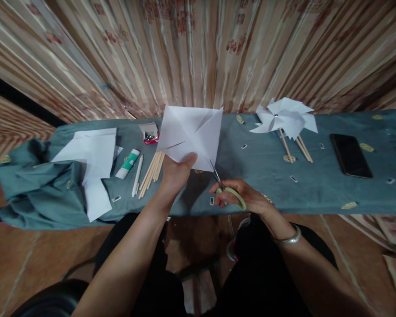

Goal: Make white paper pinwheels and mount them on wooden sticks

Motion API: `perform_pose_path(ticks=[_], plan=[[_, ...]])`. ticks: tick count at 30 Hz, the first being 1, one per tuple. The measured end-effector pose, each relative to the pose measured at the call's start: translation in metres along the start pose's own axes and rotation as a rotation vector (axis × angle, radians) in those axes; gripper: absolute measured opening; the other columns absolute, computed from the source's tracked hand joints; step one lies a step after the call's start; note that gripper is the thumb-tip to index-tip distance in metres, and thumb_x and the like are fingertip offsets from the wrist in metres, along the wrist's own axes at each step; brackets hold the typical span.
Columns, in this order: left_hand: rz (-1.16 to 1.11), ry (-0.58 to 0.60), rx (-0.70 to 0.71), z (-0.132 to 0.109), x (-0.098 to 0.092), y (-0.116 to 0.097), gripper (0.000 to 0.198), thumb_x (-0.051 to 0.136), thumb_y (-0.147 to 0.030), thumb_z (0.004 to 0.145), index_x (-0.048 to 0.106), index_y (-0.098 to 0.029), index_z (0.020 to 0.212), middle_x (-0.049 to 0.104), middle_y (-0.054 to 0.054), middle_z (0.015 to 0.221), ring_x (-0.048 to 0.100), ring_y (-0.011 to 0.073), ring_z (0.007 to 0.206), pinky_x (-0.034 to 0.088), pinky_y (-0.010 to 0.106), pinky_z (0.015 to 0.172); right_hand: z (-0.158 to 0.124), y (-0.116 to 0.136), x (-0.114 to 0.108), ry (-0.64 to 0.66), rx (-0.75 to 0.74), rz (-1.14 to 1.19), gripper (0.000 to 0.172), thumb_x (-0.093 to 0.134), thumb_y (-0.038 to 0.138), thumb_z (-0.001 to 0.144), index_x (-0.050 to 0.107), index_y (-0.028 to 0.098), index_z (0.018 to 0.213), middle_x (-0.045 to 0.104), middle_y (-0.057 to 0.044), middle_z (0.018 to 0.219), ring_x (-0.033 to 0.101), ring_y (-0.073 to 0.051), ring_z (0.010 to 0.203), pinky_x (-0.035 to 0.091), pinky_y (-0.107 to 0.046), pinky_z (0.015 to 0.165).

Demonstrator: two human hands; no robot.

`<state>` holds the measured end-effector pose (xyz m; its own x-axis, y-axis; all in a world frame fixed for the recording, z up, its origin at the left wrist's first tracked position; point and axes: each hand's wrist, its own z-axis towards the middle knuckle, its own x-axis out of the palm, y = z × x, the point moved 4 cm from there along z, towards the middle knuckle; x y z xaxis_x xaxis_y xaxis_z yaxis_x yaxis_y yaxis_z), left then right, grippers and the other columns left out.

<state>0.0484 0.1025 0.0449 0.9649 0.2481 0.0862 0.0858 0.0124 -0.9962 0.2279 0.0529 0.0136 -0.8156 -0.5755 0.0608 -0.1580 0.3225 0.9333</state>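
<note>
My left hand (180,171) grips a square sheet of white paper (191,127) by its near edge, thumb on top. Diagonal creases cross the sheet, and a slit runs in from its left side. In my right hand (236,193) is a pair of scissors (233,197) with light green handles. Their blades point up and left and meet the paper near its lower right corner. Whether the blades are parted is too small to tell.
White paper pinwheels (288,116) on wooden sticks lie at the right, beside a black phone (350,155). Left of the sheet are a small red box of pins (150,133), wooden sticks (152,172), a white pen (137,175), a glue stick (128,164) and stacked paper (99,152).
</note>
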Motion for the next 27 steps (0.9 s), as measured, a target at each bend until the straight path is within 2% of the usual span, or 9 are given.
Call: perform_pose_path(ticks=[4, 13, 16, 21, 27], plan=[[0.008, 0.007, -0.018, -0.0017, 0.0019, 0.0040, 0.068, 0.078, -0.027, 0.066, 0.057, -0.028, 0.130, 0.071, 0.004, 0.120, 0.057, 0.0318, 0.124, 0.044, 0.042, 0.105, 0.0000, 0.0036, -0.0002, -0.023, 0.001, 0.016, 0.053, 0.080, 0.062, 0.063, 0.068, 0.016, 0.085, 0.069, -0.002, 0.069, 0.062, -0.013, 0.061, 0.050, -0.024, 0.058], [0.032, 0.007, 0.024, -0.0053, 0.0035, 0.0041, 0.064, 0.077, -0.024, 0.068, 0.058, -0.027, 0.130, 0.073, 0.001, 0.114, 0.065, 0.0285, 0.109, 0.046, 0.040, 0.101, -0.0001, 0.0041, -0.0002, -0.021, -0.001, -0.009, 0.053, 0.077, 0.063, 0.066, 0.068, 0.016, 0.086, 0.069, -0.003, 0.070, 0.061, -0.013, 0.061, 0.049, -0.024, 0.057], [0.029, 0.012, 0.011, -0.0047, 0.0034, 0.0055, 0.062, 0.077, -0.025, 0.068, 0.060, -0.027, 0.128, 0.073, 0.002, 0.114, 0.064, 0.0299, 0.113, 0.046, 0.041, 0.103, 0.0000, 0.0037, -0.0001, -0.027, 0.007, 0.002, 0.054, 0.078, 0.064, 0.064, 0.068, 0.016, 0.086, 0.069, -0.003, 0.070, 0.061, -0.012, 0.061, 0.048, -0.024, 0.057], [0.006, 0.041, -0.031, -0.0023, 0.0041, 0.0084, 0.063, 0.079, -0.028, 0.066, 0.060, -0.028, 0.126, 0.073, 0.002, 0.114, 0.051, 0.0307, 0.132, 0.041, 0.041, 0.108, 0.0003, 0.0019, -0.0006, -0.033, 0.008, 0.008, 0.052, 0.079, 0.062, 0.064, 0.068, 0.016, 0.086, 0.069, -0.003, 0.071, 0.061, -0.013, 0.061, 0.049, -0.024, 0.058], [0.019, 0.027, -0.001, -0.0032, 0.0029, 0.0071, 0.062, 0.079, -0.029, 0.066, 0.061, -0.028, 0.125, 0.073, 0.000, 0.114, 0.058, 0.0308, 0.122, 0.044, 0.043, 0.105, 0.0010, 0.0025, -0.0004, -0.031, -0.011, 0.028, 0.052, 0.080, 0.062, 0.063, 0.068, 0.016, 0.084, 0.070, -0.002, 0.069, 0.061, -0.012, 0.059, 0.050, -0.024, 0.057]])
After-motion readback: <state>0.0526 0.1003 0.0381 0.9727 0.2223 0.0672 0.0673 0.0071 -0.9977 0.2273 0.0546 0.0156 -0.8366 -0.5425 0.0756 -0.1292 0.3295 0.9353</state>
